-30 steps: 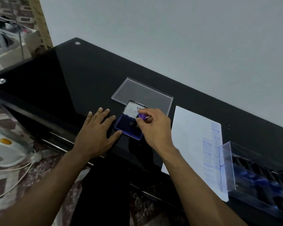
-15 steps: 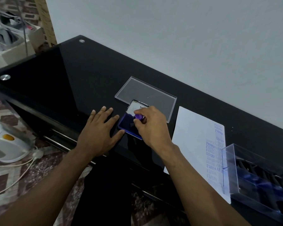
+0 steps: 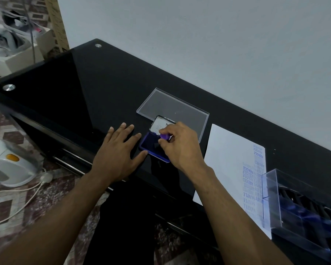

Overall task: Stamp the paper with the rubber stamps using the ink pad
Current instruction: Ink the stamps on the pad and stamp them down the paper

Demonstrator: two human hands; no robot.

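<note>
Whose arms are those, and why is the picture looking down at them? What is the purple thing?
The camera sits on a person's head, so you see their own two arms from above. They stand at a black table. The right hand pinches a rubber stamp with a purple knob and holds it on a blue ink pad to wet it. The left hand lies flat beside the pad, thumb at its edge. A white paper with blue stamped words lies to the right, next to a clear box.
</note>
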